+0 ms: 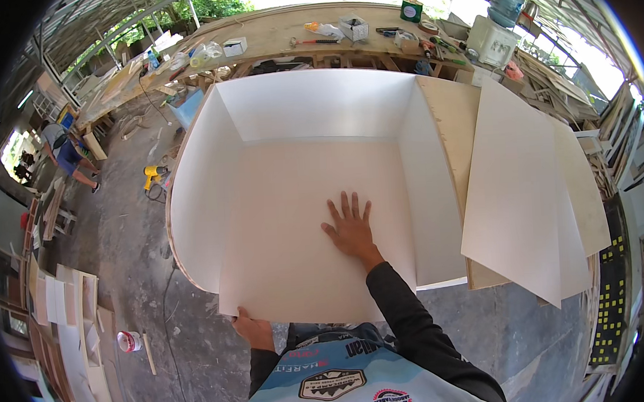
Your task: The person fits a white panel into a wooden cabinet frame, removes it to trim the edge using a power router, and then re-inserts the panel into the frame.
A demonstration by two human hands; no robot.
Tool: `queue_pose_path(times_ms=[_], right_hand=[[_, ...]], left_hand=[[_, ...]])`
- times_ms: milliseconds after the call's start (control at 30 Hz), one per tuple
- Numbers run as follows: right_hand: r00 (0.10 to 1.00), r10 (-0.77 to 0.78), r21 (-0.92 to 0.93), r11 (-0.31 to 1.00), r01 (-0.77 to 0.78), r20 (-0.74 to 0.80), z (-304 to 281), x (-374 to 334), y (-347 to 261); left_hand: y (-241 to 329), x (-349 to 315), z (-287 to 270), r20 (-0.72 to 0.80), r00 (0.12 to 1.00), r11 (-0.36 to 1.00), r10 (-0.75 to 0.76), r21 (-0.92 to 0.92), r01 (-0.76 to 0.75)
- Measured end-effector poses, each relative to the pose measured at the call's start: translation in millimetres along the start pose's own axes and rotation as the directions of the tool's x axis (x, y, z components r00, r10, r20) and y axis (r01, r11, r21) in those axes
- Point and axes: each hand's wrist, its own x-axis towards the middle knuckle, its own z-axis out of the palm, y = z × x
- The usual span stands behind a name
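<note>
A large white laminate sheet (304,275) lies inside an open white-lined wooden box (317,103), its near edge sticking out toward my body. My right hand (353,232) rests on top of the sheet, palm down and fingers spread. At the near left corner, my left hand (253,330) grips the sheet's edge, thumb on top and the other fingers mostly hidden. The box has tall side walls, and its near side is open.
White and bare wood panels (514,191) lean over the box's right side. A cluttered workbench (277,43) runs behind it. On the floor at left are a yellow heat gun (153,175), a cable and a small tub (129,341). Another person (68,152) stands far left.
</note>
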Motion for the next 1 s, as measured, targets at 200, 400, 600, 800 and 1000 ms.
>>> queue_pose_path(times_ms=[200,400,600,800,1000], right_hand=[[1.000,-0.008,-0.049,0.999,0.007,-0.022,3,20,9],[1.000,0.005,-0.086,0.996,-0.008,-0.029,-1,37,5],[0.998,0.032,-0.082,0.996,-0.037,-0.061,1,41,13],[0.998,0.060,-0.046,0.997,-0.061,-0.023,-5,47,5],[0.983,0.173,-0.068,0.982,-0.177,-0.061,-14,74,27]], left_hand=[[-9,1,22,-0.125,0.990,0.989,0.057,0.141,-0.039],[7,-15,32,-0.160,0.938,0.791,0.307,0.591,-0.158],[30,-21,111,0.476,0.746,0.322,0.465,0.694,-0.643],[-54,123,274,0.903,0.426,-0.085,0.049,0.429,-0.899],[-82,198,351,0.764,0.594,-0.490,-0.253,0.428,-0.759]])
